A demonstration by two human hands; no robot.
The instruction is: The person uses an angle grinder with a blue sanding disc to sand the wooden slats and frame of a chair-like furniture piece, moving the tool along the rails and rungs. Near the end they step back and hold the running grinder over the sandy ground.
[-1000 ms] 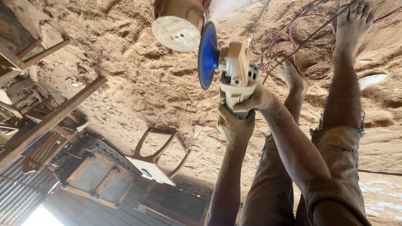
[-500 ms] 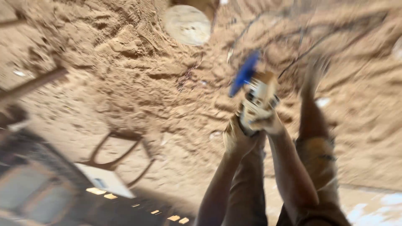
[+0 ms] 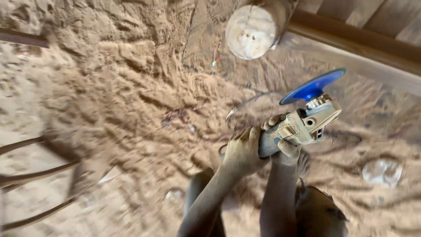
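both hands on the grinder (image 3: 302,125) here, a dusty cream-coloured power tool sitting at about three o'clock in the head view. the left hand (image 3: 243,151) is wrapped tight round the rear of the grinder body, fingers clamped on it. the right hand (image 3: 285,147) is closed on the body just beside it, nearer the head of the tool, thumb up over the casing. the blue disc (image 3: 313,85) tilts up at two o'clock off the grinder head, clear of the ground. at twelve o'clock, the pale round end of a log (image 3: 252,30) faces the camera, well apart from the disc. a wooden beam (image 3: 359,41) runs across at one o'clock. sandy ground (image 3: 109,96) fills the rest, churned and dusty, blurred toward nine o'clock. a bare foot (image 3: 302,164) shows just under the right hand.
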